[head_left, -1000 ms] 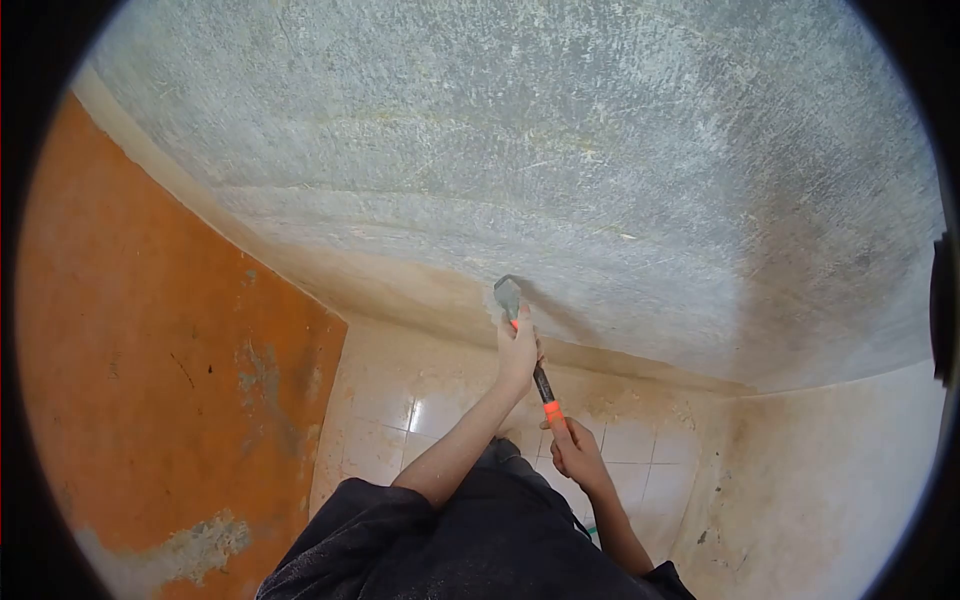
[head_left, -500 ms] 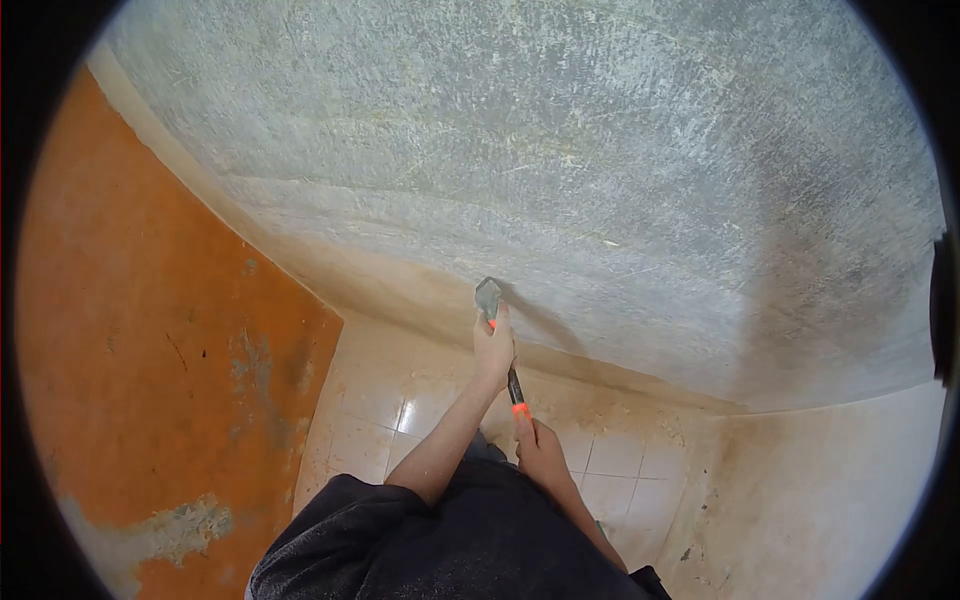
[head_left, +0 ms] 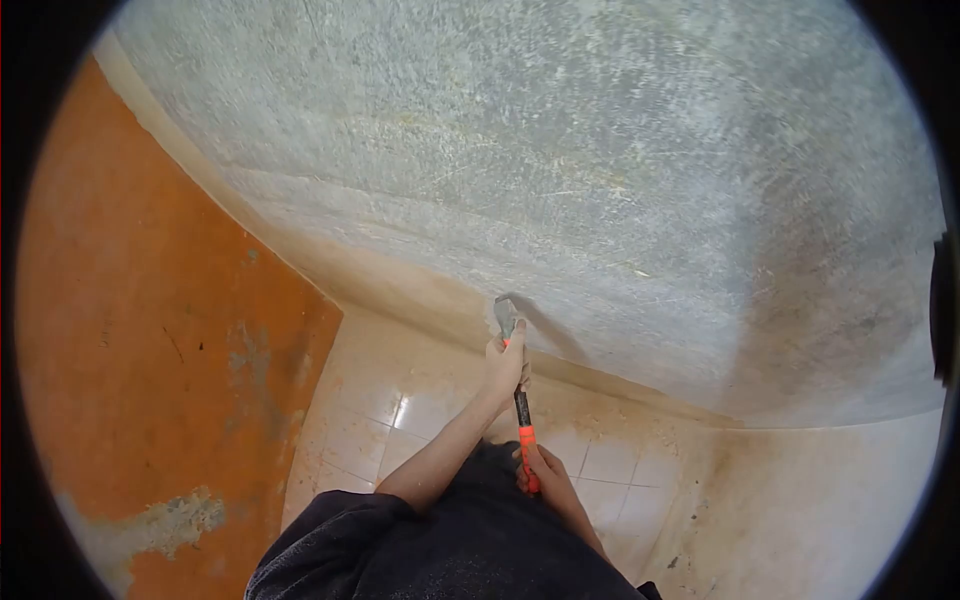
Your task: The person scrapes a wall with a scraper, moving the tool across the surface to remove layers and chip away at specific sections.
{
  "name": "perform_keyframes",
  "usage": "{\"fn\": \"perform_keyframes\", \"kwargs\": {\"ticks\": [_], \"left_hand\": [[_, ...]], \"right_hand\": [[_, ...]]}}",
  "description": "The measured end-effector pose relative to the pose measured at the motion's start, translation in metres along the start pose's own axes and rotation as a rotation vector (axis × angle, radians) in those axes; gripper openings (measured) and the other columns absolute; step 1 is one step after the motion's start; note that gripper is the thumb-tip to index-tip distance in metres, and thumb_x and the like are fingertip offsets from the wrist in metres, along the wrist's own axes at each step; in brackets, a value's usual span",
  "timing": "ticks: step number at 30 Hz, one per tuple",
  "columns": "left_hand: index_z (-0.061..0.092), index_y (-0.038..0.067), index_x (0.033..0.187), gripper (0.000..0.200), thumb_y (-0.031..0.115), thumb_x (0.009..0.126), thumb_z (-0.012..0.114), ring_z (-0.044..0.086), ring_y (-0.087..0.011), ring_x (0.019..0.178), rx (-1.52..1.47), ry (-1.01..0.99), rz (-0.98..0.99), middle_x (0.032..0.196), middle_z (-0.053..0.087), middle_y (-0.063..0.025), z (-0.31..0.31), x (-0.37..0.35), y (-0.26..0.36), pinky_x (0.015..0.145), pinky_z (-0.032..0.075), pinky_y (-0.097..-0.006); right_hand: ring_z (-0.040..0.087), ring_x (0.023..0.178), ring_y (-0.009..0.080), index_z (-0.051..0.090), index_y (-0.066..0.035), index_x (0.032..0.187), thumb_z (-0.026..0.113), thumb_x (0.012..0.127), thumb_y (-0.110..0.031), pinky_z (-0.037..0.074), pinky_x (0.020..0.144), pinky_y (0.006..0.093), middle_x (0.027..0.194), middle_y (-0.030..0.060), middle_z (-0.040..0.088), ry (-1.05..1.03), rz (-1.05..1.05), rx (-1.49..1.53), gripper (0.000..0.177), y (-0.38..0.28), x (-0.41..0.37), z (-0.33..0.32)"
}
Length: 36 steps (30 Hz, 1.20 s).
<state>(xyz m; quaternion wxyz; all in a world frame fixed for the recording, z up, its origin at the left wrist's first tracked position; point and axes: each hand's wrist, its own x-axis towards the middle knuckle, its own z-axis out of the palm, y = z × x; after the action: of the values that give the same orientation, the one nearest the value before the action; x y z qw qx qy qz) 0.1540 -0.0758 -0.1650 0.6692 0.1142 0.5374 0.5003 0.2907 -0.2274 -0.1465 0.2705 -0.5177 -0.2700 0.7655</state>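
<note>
A long-handled scraper with a black and orange-red handle slants from the wall down towards my body. Its grey blade is close against the lower part of the scuffed grey wall. Just below the blade, my left hand is closed around the upper handle. My right hand grips the orange lower end, nearer my body. A dark shadow of the tool falls on the wall to the right of the blade.
On the left stands an orange wall with peeled patches. A pale tiled floor, dusty along the wall's foot, lies below my hands. To the right is a whitish wall with brown stains.
The scraper and both hands have moved down and slightly right, with the blade lower on the wall. Both hands keep their hold, and the view has shifted slightly.
</note>
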Motion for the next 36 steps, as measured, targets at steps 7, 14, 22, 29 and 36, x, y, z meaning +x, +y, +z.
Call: {"fn": "perform_keyframes", "kwargs": {"ticks": [7, 14, 22, 29, 36], "left_hand": [[0.041, 0.015, 0.075, 0.036, 0.038, 0.091, 0.064, 0.031, -0.0071, 0.039, -0.093, -0.040, -0.072, 0.052, 0.031, 0.0063, 0.003, 0.015, 0.011, 0.037, 0.029, -0.0271], [0.037, 0.021, 0.067, 0.034, 0.028, 0.090, 0.061, 0.027, -0.0071, 0.038, -0.031, 0.061, -0.076, 0.049, 0.025, 0.0086, 0.007, 0.035, 0.005, 0.038, 0.027, -0.0286], [0.036, 0.018, 0.068, 0.028, 0.021, 0.086, 0.058, 0.026, -0.0062, 0.037, -0.077, 0.025, -0.094, 0.048, 0.029, 0.0081, 0.017, 0.034, -0.003, 0.036, 0.025, -0.0274], [0.036, 0.019, 0.068, 0.028, 0.018, 0.086, 0.058, 0.025, -0.0063, 0.036, -0.080, 0.081, -0.082, 0.049, 0.028, 0.0079, 0.012, 0.029, 0.005, 0.035, 0.023, -0.0262], [0.040, 0.017, 0.074, 0.020, 0.018, 0.087, 0.056, 0.028, -0.0065, 0.036, -0.084, -0.053, -0.112, 0.049, 0.031, 0.0075, -0.004, 0.035, 0.012, 0.034, 0.026, -0.0268]], "right_hand": [[0.037, 0.048, 0.0090, 0.051, -0.005, 0.083, 0.042, 0.102, -0.049, 0.032, 0.046, 0.0246, 0.058, -0.0016, 0.040, 0.017, 0.056, -0.096, 0.049, 0.013, 0.015, -0.012], [0.038, 0.044, 0.0090, 0.048, -0.008, 0.070, 0.043, 0.102, -0.049, 0.032, 0.042, 0.0252, 0.055, -0.0015, 0.041, 0.088, 0.003, -0.296, 0.052, 0.010, 0.032, -0.032], [0.041, 0.044, 0.0089, 0.050, -0.007, 0.068, 0.044, 0.101, -0.048, 0.034, 0.042, 0.0252, 0.054, -0.0008, 0.044, 0.172, -0.089, -0.373, 0.052, 0.005, 0.025, -0.040], [0.047, 0.049, 0.0119, 0.053, -0.004, 0.068, 0.046, 0.101, -0.044, 0.038, 0.047, 0.0280, 0.055, 0.0017, 0.048, 0.175, -0.038, -0.389, 0.053, 0.006, 0.015, -0.029], [0.039, 0.044, 0.0084, 0.045, -0.009, 0.065, 0.043, 0.101, -0.049, 0.030, 0.042, 0.0248, 0.054, -0.0019, 0.043, 0.227, -0.120, -0.319, 0.054, 0.016, 0.026, -0.005]]}}
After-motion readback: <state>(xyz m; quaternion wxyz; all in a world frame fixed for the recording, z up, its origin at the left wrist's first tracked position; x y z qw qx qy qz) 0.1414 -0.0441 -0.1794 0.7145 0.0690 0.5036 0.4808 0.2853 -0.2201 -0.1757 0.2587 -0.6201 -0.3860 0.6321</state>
